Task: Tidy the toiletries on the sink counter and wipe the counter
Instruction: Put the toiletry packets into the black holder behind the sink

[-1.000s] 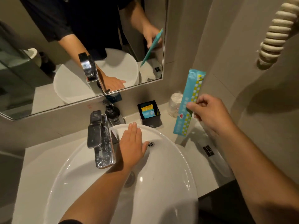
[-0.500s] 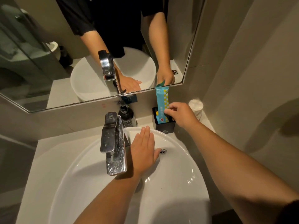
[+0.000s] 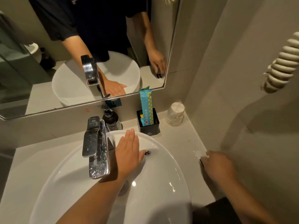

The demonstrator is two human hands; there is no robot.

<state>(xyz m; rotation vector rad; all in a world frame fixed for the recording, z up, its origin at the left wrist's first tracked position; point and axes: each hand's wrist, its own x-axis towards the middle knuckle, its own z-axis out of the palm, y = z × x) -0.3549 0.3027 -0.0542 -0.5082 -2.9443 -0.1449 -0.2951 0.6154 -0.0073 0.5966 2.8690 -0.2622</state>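
A tall teal packet stands upright in the black square holder at the back of the counter, with small yellow and blue sachets beside it. My left hand lies flat, fingers together, on the far inner rim of the white basin, holding nothing. My right hand is down on the counter's right edge by the wall, blurred, its fingertips on a white packet with a dark label. Most of that packet is hidden under the hand.
A chrome faucet rises left of my left hand, with a dark soap pump bottle behind it. A wrapped cup sits in the back right corner. A coiled cord hangs on the right wall. The mirror spans the back.
My right hand set the teal packet into the black holder, let go, and moved back to the white packet at the counter's right edge. My left hand has stayed on the basin.
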